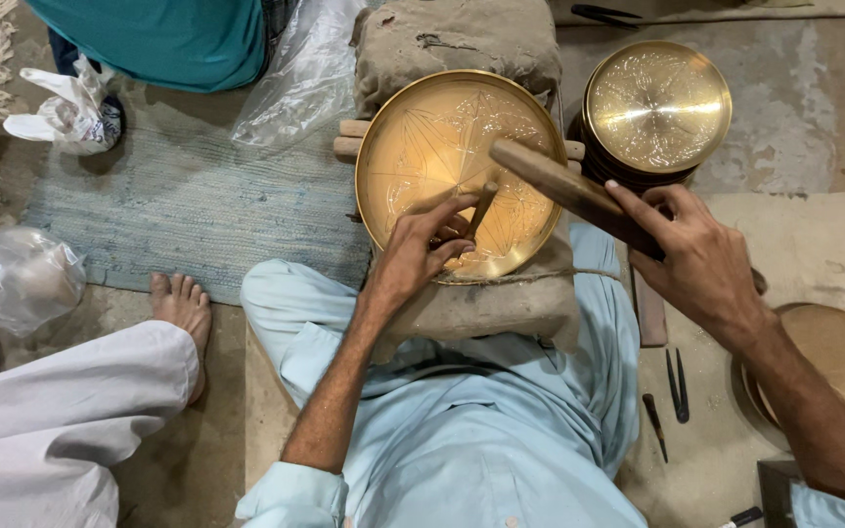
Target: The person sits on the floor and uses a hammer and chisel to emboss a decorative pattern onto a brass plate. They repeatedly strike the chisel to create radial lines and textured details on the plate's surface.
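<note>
the left hand (pixel 421 249) has its grip pinched shut around a short chisel (pixel 482 207), tip set on the engraved brass plate (pixel 432 147) that lies on a padded block (pixel 486 303) over the lap. the right hand (pixel 701 259) is closed around a wooden mallet (pixel 564 186), its head above the plate. 1 more brass plate (pixel 657 106) sits just beside.

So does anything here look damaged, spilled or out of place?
Nothing looks spilled or broken. The brass plate sits tilted on a worn, patched cloth cushion. The left hand holds a thin punch on it; the right hand grips a wooden mallet. A few small tools lie loose on the floor.
</note>
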